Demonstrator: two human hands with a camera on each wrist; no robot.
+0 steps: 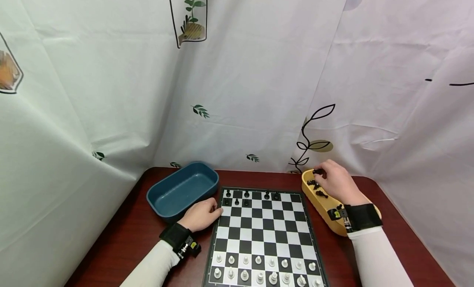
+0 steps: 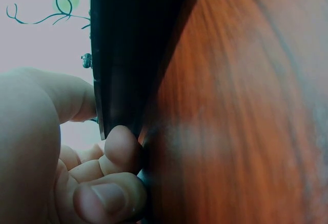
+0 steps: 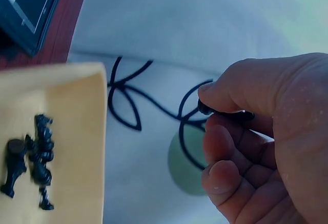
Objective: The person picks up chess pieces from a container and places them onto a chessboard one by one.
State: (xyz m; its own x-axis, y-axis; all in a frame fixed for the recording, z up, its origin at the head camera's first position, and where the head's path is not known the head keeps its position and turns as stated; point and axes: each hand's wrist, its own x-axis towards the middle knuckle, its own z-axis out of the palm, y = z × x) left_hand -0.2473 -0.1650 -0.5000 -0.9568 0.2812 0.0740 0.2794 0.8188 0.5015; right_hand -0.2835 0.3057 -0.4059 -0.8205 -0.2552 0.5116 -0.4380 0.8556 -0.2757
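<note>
I'm watching the person's right hand (image 1: 338, 182) hovering over the far end of the yellow box (image 1: 323, 211); its thumb and fingers are pinching a single dark chess piece (image 1: 318, 171), closing snugly on it. Just below those fingers, loose black pieces (image 1: 321, 193) are lying jumbled on the bottom of the box. To the left of the same fingers, the chessboard (image 1: 279, 225) is lying flat on the worktop (image 1: 129, 221).

The left hand (image 1: 200, 215) is resting by the board's left edge, its fingers bending loosely and touching that edge; whether they are gripping it I cannot tell. Just to the right of the left fingers and slightly beyond, a small group of standing black pieces (image 1: 267, 195) is occupying part of the two farthest rows. Nearer the person than either hand's fingers, white pieces (image 1: 258, 260) are filling the two closest rows. Left of the left fingers and a little beyond, a blue bin (image 1: 183, 192) is sitting, and a pale printed cloth (image 1: 259, 93) is hanging behind everything.
</note>
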